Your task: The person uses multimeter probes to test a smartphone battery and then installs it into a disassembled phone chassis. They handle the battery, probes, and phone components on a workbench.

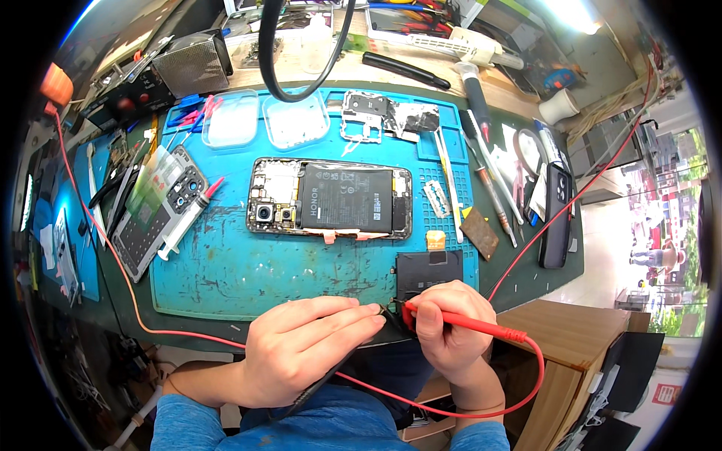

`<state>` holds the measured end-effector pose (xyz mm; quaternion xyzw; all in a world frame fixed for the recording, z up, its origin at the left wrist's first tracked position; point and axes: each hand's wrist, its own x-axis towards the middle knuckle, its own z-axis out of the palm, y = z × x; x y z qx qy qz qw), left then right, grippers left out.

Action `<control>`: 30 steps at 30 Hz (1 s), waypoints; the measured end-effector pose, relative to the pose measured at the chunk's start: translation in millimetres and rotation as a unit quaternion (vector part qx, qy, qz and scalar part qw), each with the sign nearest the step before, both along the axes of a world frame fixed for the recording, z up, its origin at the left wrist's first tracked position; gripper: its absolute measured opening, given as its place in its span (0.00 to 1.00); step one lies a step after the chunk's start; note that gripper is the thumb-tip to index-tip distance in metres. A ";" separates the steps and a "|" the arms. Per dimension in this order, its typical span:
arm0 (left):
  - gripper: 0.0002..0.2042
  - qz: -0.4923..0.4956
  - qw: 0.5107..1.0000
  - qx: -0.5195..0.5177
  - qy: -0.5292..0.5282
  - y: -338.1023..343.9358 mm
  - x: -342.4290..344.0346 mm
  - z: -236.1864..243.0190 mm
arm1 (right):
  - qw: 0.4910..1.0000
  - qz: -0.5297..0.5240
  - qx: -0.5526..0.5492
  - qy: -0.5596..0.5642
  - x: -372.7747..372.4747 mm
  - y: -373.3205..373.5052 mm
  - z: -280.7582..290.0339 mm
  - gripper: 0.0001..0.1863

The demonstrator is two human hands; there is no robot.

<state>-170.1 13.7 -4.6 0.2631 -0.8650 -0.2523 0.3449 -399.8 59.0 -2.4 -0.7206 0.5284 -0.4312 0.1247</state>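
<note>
My left hand is closed on a black test probe, its dark lead running down past my wrist. A red test probe is gripped in my right hand. Both tips come together at the near left corner of a loose black phone battery, by the mat's front edge. Whether the tips touch its contacts is too small to tell. Beyond my hands lies an opened phone, its back off and a black battery seated inside, with the camera module at its left end.
A syringe lies over a phone back cover at left. Behind the phone are clear plastic boxes and metal phone parts. Tweezers, brushes and a black phone case are at right. A black cable loop hangs overhead. Red leads trail around both arms.
</note>
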 end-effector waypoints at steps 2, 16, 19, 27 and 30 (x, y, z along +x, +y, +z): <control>0.15 0.003 1.000 -0.003 0.002 0.3 0.2 -1.5 | 1.000 0.001 -0.001 0.006 0.1 -0.1 0.4 0.06; 0.15 0.006 1.000 -0.002 0.005 0.8 0.3 -1.4 | 1.000 -0.015 0.001 -0.004 1.9 1.1 -0.5 0.06; 0.15 0.003 1.000 -0.002 0.003 0.7 0.5 -1.1 | 1.000 0.000 -0.009 -0.005 -0.7 2.2 -0.9 0.05; 0.17 0.008 1.000 0.006 0.010 1.1 0.5 -2.5 | 1.000 -0.004 -0.021 -0.010 -0.7 2.5 -4.9 0.05; 0.17 0.009 1.000 0.003 0.008 1.0 -0.2 -1.8 | 1.000 -0.005 -0.030 -0.008 -0.6 1.7 -5.5 0.05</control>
